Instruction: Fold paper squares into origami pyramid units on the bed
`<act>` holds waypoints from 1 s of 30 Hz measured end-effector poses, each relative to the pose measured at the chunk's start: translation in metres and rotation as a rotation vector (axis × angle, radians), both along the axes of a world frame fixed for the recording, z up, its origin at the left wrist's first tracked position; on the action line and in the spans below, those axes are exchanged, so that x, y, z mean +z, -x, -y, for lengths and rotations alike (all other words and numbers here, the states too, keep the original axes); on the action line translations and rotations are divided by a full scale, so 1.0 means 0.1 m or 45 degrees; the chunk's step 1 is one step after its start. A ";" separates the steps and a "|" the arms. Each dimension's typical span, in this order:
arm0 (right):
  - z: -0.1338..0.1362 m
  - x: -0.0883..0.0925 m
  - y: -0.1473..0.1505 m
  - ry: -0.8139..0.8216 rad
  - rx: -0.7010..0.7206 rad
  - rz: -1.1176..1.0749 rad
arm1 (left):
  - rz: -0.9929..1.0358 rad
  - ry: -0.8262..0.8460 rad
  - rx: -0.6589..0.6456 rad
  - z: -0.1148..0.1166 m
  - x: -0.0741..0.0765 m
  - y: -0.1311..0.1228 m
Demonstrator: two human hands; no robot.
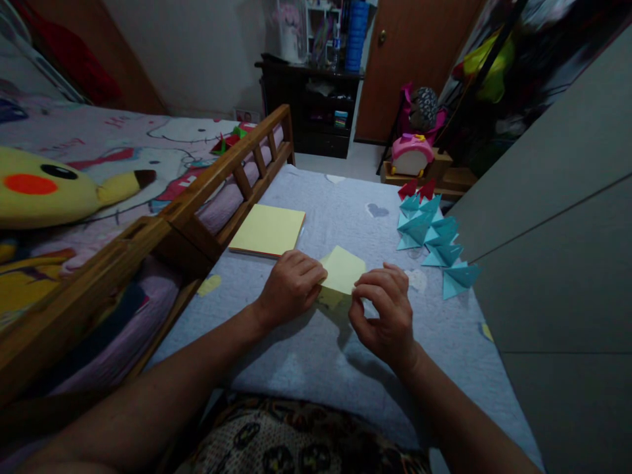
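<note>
A partly folded yellow paper (342, 268) is held up a little above the cloth-covered surface, between my two hands. My left hand (292, 284) pinches its left corner with the fingers pressed together. On the other side, my right hand (384, 309) grips the right corner between thumb and forefinger, the other fingers curled. A stack of square yellow paper (269, 230) lies beyond my left hand. Several folded teal paper pieces (442, 242) stand to the right, with red folded pieces (417, 189) behind them.
A wooden bed rail (237, 171) runs along the left, and a yellow plush toy (49, 187) lies on the bed past it. Grey cabinet panels (563, 263) border the right side. A dark shelf (309, 105) and a pink toy case (411, 156) stand farther back.
</note>
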State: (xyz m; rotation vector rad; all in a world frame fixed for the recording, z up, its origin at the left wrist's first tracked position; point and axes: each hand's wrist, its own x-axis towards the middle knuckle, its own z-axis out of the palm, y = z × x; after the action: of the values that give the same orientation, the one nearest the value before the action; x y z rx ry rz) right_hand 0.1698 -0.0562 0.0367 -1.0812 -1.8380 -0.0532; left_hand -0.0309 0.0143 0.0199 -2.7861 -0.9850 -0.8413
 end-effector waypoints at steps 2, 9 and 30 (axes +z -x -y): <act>0.00 0.00 0.01 -0.001 -0.017 -0.014 | -0.004 0.004 0.003 0.00 0.00 0.00; 0.01 -0.01 0.03 -0.012 -0.062 -0.041 | 0.030 0.003 -0.003 0.01 -0.01 0.00; 0.31 -0.34 -0.06 0.176 0.214 0.320 | -0.145 -0.050 -0.194 0.06 -0.15 0.22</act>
State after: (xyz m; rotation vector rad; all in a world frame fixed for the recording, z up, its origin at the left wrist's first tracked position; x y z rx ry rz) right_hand 0.1754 -0.0876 0.0029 -1.0469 -2.1804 0.0394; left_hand -0.0531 0.0088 0.0050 -2.8670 -0.7389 -0.7001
